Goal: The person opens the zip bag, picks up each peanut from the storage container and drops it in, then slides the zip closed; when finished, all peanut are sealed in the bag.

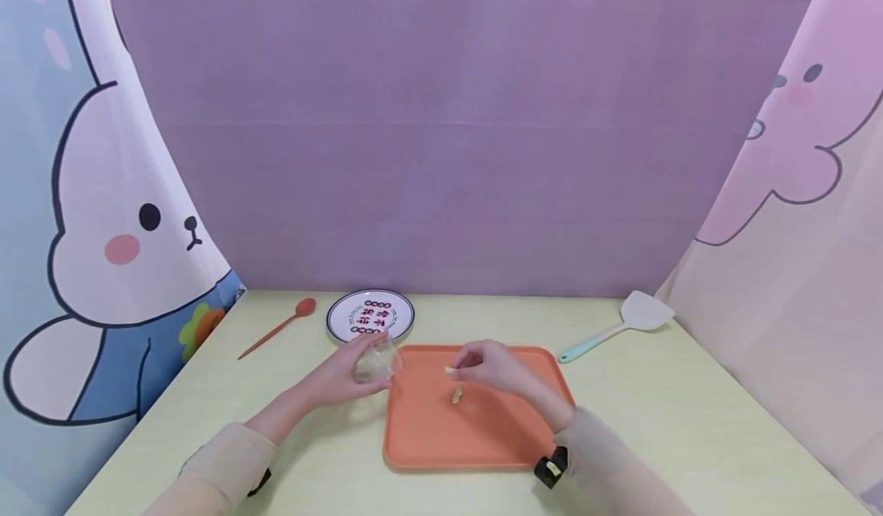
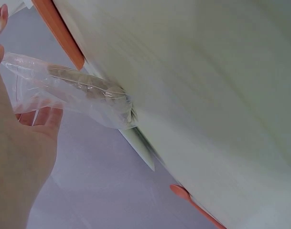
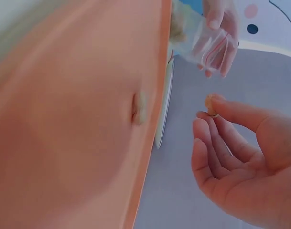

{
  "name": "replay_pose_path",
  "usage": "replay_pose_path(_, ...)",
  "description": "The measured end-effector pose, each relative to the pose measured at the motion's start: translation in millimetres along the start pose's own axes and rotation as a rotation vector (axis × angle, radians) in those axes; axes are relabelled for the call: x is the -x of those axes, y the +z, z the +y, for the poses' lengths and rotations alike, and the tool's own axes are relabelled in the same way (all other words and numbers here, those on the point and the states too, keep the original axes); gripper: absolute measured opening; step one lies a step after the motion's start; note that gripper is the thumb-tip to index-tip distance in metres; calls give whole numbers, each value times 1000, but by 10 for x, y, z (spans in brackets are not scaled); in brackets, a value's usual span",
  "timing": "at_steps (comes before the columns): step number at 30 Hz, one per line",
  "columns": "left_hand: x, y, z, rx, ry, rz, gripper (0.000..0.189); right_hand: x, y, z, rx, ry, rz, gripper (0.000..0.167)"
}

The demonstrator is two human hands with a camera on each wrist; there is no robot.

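Observation:
My left hand grips a clear plastic zip bag by its top, beside the tray's left edge. Several tan peanuts lie inside the bag, toward its lower end in the left wrist view. Above the orange tray, my right hand pinches a small peanut between thumb and fingertips. Another peanut in its shell lies on the tray, below and slightly left of that hand.
Behind the bag is a round white plate with a dark rim and printed characters. A red spoon lies at the back left. At the back right is a white spatula with a mint handle. A purple curtain closes off the back.

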State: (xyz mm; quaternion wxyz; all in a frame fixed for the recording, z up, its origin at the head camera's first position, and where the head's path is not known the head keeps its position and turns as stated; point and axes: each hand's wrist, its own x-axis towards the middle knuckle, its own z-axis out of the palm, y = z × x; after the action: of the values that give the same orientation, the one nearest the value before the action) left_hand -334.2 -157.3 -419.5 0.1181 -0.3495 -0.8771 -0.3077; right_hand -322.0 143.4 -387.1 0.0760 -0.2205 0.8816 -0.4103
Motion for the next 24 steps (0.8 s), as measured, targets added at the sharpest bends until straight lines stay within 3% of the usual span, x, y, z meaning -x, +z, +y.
replay_pose_path(7, 3, -10, 4, -1, -1, 1, 77, -179, 166, -196, -44, -86, 103, 15)
replay_pose_path(16, 7, -2, 3, 7, -1, 6, 76, -378, 399, -393, -116, -141, 120, 17)
replay_pose_path(24, 3, -8, -3, 22, -8, 0, 77, -502, 539, -500, -43, -179, 146, 16)
